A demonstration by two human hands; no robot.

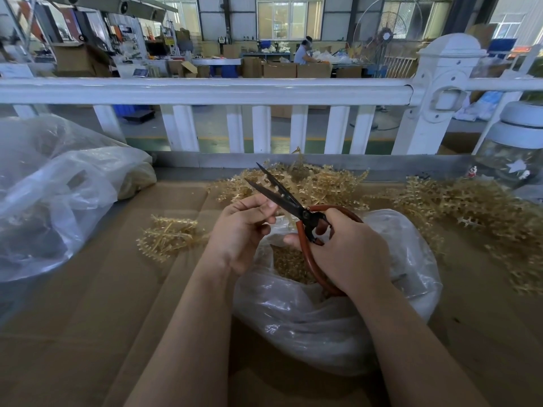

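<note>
Gripping one pair of scissors [296, 210] by its red handle loops, the right hand [349, 251] held both blades apart. The left hand [241, 233], beside the blades, pinched one small piece [276, 213]. Directly below lay one plastic bag [338, 318]; beyond, three sprue heaps [308, 183].

Factory workshop: cardboard boxes [282, 70] stacked on floor, industrial fan [388, 33], distant packing worker [302, 52].

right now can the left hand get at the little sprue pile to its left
Probably yes. The pile lies on open cardboard just beside the left hand, nothing between. Its fingers seem to pinch a small piece, which may need dropping first.
</note>
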